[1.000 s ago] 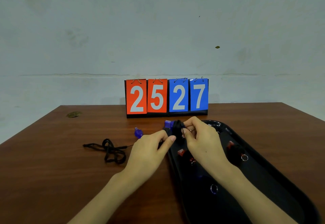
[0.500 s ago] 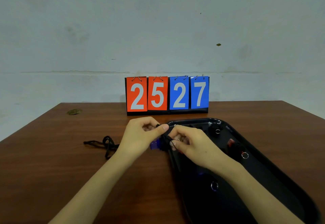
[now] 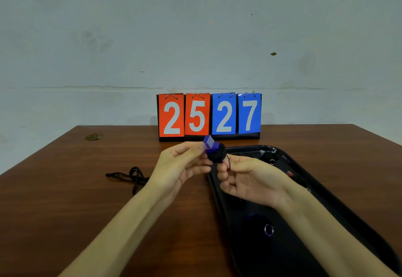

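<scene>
Above the table I hold up a small blue plastic whistle (image 3: pixel 210 144) with a black cord bundle (image 3: pixel 216 156) wound around it. My left hand (image 3: pixel 180 165) pinches the whistle's clear blue mouthpiece end between thumb and fingertips. My right hand (image 3: pixel 248 178) pinches the black cord just below the bundle, palm turned up. Both hands hover over the near-left edge of a black tray (image 3: pixel 282 255).
A loose black cord (image 3: pixel 132 176) lies on the wooden table (image 3: pixel 65 211) to the left. The tray holds several small dark items with metal rings (image 3: pixel 268 230). A flip scoreboard (image 3: pixel 209 115) reading 25 27 stands at the back against the wall.
Both hands have lifted the whistle and cord bundle up from the tray edge and turned it. The blue mouthpiece now points up and left.
</scene>
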A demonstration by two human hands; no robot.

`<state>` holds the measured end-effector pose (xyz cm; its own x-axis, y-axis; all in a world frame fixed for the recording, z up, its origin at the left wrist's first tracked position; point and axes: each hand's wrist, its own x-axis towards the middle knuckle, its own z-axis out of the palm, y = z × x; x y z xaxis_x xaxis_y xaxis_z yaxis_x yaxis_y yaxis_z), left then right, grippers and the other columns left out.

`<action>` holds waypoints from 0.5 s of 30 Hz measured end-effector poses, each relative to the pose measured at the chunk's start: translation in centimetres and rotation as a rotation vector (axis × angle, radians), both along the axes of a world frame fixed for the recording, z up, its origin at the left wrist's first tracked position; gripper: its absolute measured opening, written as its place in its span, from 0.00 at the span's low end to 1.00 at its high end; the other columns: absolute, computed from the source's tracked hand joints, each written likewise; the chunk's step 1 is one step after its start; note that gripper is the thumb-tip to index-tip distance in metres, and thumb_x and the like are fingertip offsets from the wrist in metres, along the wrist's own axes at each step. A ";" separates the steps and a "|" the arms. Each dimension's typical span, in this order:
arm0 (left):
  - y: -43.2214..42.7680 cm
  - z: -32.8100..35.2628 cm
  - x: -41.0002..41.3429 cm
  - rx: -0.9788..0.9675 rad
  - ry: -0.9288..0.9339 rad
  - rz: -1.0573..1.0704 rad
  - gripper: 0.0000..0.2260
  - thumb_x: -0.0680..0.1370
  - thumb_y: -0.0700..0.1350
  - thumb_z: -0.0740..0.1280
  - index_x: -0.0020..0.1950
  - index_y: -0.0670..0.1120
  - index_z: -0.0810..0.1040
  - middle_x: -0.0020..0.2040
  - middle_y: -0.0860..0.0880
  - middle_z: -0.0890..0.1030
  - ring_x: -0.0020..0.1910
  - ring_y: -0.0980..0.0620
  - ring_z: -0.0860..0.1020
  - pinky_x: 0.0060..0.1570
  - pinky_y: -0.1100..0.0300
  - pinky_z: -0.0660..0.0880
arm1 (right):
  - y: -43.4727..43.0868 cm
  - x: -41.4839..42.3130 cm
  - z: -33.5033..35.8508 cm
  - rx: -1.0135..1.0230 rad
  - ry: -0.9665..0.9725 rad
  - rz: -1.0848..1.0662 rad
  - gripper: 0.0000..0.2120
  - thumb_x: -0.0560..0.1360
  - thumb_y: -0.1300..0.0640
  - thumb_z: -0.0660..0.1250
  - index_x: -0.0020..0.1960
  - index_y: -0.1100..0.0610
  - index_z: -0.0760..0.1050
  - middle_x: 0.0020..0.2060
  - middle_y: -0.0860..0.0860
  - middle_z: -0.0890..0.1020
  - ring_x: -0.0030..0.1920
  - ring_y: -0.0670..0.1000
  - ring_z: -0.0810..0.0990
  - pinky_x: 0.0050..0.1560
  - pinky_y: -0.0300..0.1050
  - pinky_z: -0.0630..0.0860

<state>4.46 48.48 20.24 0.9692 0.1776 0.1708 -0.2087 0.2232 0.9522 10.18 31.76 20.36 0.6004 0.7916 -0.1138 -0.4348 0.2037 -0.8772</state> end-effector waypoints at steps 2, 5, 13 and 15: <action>-0.4 -0.1 0.0 0.086 -0.035 0.034 0.08 0.74 0.42 0.66 0.49 0.42 0.82 0.43 0.41 0.84 0.40 0.48 0.83 0.37 0.61 0.80 | -0.1 0.0 0.1 0.019 0.072 -0.036 0.07 0.70 0.64 0.62 0.37 0.58 0.78 0.32 0.50 0.77 0.33 0.46 0.76 0.34 0.37 0.75; -0.6 0.1 0.0 0.055 -0.001 0.043 0.08 0.77 0.40 0.64 0.49 0.40 0.81 0.40 0.41 0.83 0.36 0.49 0.82 0.34 0.59 0.80 | -0.2 0.2 0.0 -0.003 -0.004 -0.045 0.06 0.70 0.63 0.62 0.38 0.57 0.76 0.33 0.49 0.77 0.33 0.45 0.75 0.35 0.37 0.75; 1.0 0.6 -0.1 -0.427 0.430 -0.189 0.13 0.66 0.35 0.69 0.50 0.38 0.78 0.39 0.39 0.83 0.35 0.46 0.83 0.32 0.58 0.81 | 0.1 0.2 -0.5 -0.181 -0.440 -0.138 0.13 0.77 0.68 0.58 0.38 0.56 0.75 0.33 0.49 0.79 0.35 0.45 0.75 0.39 0.39 0.72; 1.6 0.6 -0.2 -0.454 0.492 -0.240 0.12 0.67 0.35 0.68 0.50 0.38 0.78 0.40 0.39 0.82 0.36 0.46 0.83 0.32 0.57 0.81 | 0.1 0.0 -0.5 -0.205 -0.509 -0.144 0.11 0.77 0.69 0.59 0.41 0.57 0.75 0.33 0.49 0.79 0.36 0.46 0.75 0.40 0.40 0.72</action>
